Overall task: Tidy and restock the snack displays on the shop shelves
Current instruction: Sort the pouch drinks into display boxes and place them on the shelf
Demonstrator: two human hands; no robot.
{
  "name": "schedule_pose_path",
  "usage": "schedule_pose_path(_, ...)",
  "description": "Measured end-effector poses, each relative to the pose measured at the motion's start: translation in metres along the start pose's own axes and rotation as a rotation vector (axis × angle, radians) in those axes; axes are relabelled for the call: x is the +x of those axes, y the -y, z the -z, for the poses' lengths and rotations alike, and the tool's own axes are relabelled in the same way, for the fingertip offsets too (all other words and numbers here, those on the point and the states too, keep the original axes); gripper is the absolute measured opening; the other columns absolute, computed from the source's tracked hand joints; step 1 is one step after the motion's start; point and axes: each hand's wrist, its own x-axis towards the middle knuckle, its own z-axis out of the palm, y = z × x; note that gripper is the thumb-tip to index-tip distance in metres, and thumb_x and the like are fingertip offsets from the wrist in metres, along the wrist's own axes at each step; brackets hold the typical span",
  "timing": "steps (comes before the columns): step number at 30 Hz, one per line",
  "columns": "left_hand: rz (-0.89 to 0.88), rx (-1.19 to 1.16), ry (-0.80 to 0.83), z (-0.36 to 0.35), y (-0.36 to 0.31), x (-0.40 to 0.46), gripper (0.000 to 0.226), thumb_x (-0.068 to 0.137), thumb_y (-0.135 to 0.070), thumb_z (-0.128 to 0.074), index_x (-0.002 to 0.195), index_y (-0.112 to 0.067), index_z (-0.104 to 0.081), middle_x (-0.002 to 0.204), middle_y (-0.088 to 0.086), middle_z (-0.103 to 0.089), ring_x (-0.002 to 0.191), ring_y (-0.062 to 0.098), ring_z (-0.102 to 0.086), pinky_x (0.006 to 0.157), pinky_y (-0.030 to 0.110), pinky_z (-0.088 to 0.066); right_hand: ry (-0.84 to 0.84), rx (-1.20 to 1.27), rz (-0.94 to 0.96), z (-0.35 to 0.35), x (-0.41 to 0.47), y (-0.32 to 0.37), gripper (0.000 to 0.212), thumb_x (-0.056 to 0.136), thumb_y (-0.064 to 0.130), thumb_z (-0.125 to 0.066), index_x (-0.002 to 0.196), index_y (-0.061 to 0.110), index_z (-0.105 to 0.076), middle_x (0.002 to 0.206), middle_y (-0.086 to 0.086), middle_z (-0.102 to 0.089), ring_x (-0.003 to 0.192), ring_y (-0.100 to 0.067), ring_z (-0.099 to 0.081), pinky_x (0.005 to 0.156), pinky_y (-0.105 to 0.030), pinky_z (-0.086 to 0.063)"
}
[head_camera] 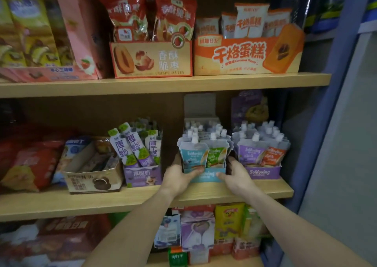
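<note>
Currently, status by item, largest first:

Shelving unit: wooden boards; the middle shelf (142,201) carries the work, an upper shelf (163,84) sits above it, and a lower tier of mixed packs shows below.

Room: a blue upright (334,83) and a pale wall stand at the right; lighting is dim.

Upper displays: a dates carton (152,59) and an orange cake carton (244,56) stand squared to the edge; judged done.

Brown carton (93,177): middle shelf, left; crumpled and part empty; judged still to restock.

Teal display box (206,174): middle shelf, right of centre, near the front edge, between a purple yoghurt box (140,177) and a purple pouch box (263,172). Full of spouted pouches.

Left hand (179,177): grips the teal box's left side, thumb across its front, fingers hidden behind.

Right hand (234,174): grips the right side likewise, thumb on the front.

Step in hand: judged as seating or squaring this box.
</note>
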Motion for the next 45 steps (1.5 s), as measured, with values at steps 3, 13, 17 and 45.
schedule_pose_path(3, 0.044, -0.007, 0.036, 0.001, -0.01, -0.001, 0.07, 0.081, -0.048, -0.083, 0.138, -0.029, -0.047, 0.125, -0.007, -0.068, 0.106, 0.008, -0.062, 0.094, 0.025, -0.05, -0.01, -0.083, -0.047, 0.003, -0.007, 0.015, 0.055, 0.09, 0.024, -0.074, 0.139, 0.017, -0.052, 0.13, 0.0, -0.065, 0.122, -0.024, -0.06, 0.102, -0.036, -0.05)
schedule_pose_path(13, -0.195, 0.163, -0.513, 0.073, 0.0, -0.08, 0.023, 0.096, -0.029, -0.07, 0.115, -0.028, -0.058, 0.087, -0.014, -0.063, 0.082, 0.004, -0.063, 0.078, 0.039, -0.058, -0.258, -0.209, 0.207, -0.038, -0.12, 0.105, 0.022, 0.092, 0.026, -0.07, 0.101, 0.027, -0.05, 0.078, 0.01, -0.066, 0.074, -0.01, -0.067, 0.069, -0.031, -0.057)
schedule_pose_path(17, -0.157, 0.163, -0.821, 0.131, 0.0, -0.081, 0.033, 0.093, -0.016, -0.072, 0.119, -0.019, -0.051, 0.109, 0.001, -0.053, 0.101, 0.025, -0.058, 0.088, 0.044, -0.053, -0.177, -0.119, 0.366, -0.084, -0.101, 0.171, 0.016, 0.094, 0.023, -0.068, 0.108, 0.024, -0.06, 0.093, 0.01, -0.068, 0.088, -0.01, -0.066, 0.08, -0.032, -0.056)
schedule_pose_path(45, 0.018, 0.322, -0.462, 0.159, 0.021, -0.033, 0.016, 0.092, -0.016, -0.073, 0.099, -0.01, -0.06, 0.103, 0.01, -0.069, 0.102, 0.029, -0.065, 0.083, 0.04, -0.052, -0.224, -0.217, 0.204, -0.136, -0.05, 0.173, 0.014, 0.089, 0.015, -0.069, 0.102, 0.016, -0.073, 0.1, -0.002, -0.073, 0.098, -0.022, -0.069, 0.087, -0.036, -0.056)
